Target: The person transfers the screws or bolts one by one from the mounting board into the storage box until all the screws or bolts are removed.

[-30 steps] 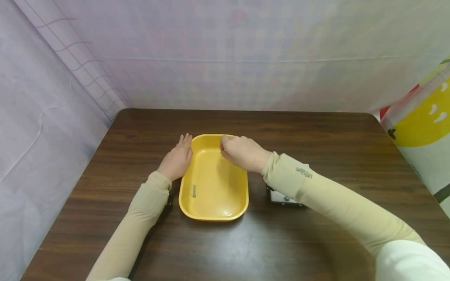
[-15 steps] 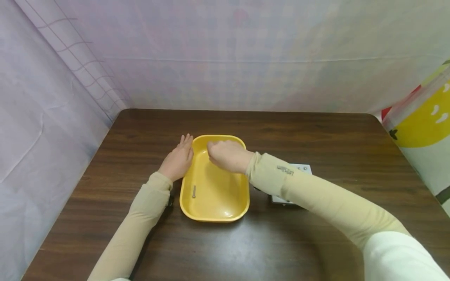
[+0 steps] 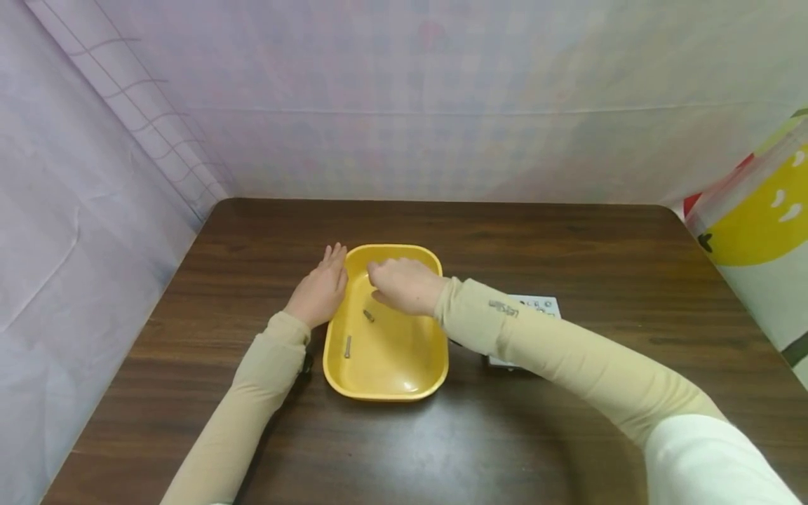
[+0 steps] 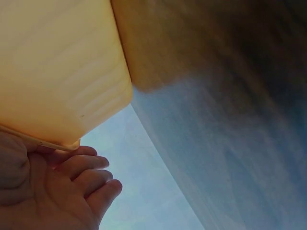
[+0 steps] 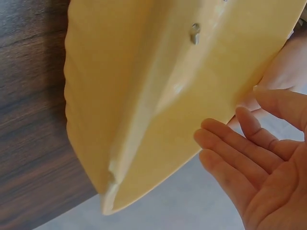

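A yellow rectangular tray (image 3: 394, 391) lies on the table. My left hand (image 3: 318, 289) rests against its left rim, and in the left wrist view the fingers extend loosely along the tray's outer side. Over the tray's far part hovers my right hand (image 3: 407, 284). The right wrist view shows that hand (image 5: 249, 158) with its fingers apart from the thumb and nothing between them. A short metal piece (image 3: 369, 315), perhaps a small bolt, lies on the tray floor. Nearer the front left is a longer, thin metal bolt (image 3: 348, 346).
Right of the tray, a pale box-like thing (image 3: 536, 304) with small markings or parts on top is partly covered by my right forearm. The dark wooden table (image 3: 568, 238) ends at a hanging cloth (image 3: 404, 105) behind.
My right hand has moved left over the tray, and its fingers have parted. The short metal piece now shows on the tray floor. My left hand stays at the rim.
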Demonstrator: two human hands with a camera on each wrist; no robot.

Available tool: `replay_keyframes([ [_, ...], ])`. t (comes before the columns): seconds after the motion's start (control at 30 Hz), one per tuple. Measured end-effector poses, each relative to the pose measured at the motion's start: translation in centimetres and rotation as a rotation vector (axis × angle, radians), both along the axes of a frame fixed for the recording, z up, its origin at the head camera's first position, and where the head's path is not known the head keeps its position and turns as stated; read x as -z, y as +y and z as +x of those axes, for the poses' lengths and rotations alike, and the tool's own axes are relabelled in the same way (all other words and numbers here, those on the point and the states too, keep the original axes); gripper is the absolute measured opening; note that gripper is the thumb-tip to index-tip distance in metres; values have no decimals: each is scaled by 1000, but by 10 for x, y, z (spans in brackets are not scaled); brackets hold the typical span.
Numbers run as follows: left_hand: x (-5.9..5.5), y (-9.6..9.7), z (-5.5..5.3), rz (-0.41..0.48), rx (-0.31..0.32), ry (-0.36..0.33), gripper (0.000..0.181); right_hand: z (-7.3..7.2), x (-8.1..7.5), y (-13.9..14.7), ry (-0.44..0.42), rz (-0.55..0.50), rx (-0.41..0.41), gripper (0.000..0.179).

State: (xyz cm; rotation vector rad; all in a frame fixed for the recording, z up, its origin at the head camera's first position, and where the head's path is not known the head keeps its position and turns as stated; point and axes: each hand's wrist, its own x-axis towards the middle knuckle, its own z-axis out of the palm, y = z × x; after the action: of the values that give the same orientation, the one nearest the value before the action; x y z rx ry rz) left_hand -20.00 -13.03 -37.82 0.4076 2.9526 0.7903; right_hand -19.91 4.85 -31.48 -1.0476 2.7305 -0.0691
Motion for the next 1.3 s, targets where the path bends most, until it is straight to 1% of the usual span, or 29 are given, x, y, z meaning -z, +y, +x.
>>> replay_keyframes([
  [0.1,1,-1,0,1,-1,-4,52,-1,-1,2,-18,-7,19,22],
  [0.17,1,-1,-1,2,1,0,52,-2,-1,5,-11,-15,21,21],
  [0.3,2,-1,-1,6,4,11,52,-3,-4,15,51,-45,21,20],
  [0.4,4,0,-2,9,7,16,52,-5,-7,25,63,-78,52,23],
  [0.5,4,0,-2,9,8,15,52,-7,-11,35,55,-104,92,26],
  [0.7,2,0,-1,7,0,8,52,-13,-16,57,62,-136,139,27],
  [0.87,3,1,-1,16,3,6,52,-13,-15,82,47,-165,183,24],
  [0.97,3,1,-1,14,4,5,52,-13,-12,101,57,-171,205,20],
  [1.1,2,1,-1,5,5,4,52,-12,-9,126,83,-164,236,19],
  [1.2,2,1,-1,3,7,6,52,-10,-5,144,83,-156,264,18],
  [1.3,1,1,-1,1,6,3,53,-7,0,162,63,-150,287,18],
])
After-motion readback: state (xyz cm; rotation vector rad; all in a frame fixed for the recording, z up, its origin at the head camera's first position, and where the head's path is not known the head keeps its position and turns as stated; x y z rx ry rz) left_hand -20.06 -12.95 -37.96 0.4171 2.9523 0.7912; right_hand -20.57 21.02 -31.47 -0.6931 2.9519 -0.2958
